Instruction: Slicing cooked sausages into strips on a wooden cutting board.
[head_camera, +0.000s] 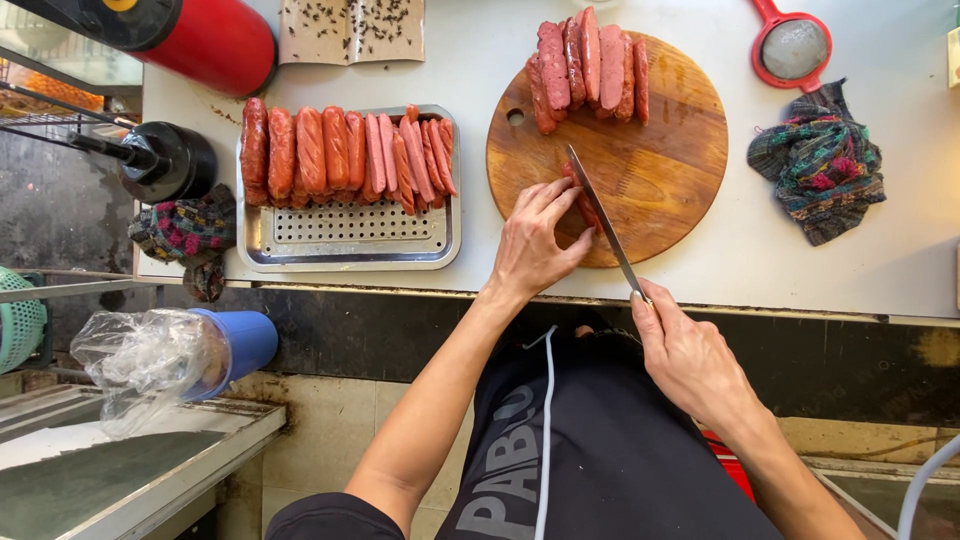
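Head view, from left to right: a metal tray (350, 240) holds whole and cut sausages (340, 150). The left hand (535, 240) presses one sausage piece (583, 200) onto the round wooden board (650, 170) with curled fingers. The right hand (690, 360) grips the knife (603, 218), its blade on that piece. A cloth (820, 165) lies on the far right.

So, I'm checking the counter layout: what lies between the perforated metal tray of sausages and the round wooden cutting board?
In the head view, only bare white countertop separates the metal tray from the wooden cutting board.

Red sausages (590, 65), brown wooden board (660, 170)
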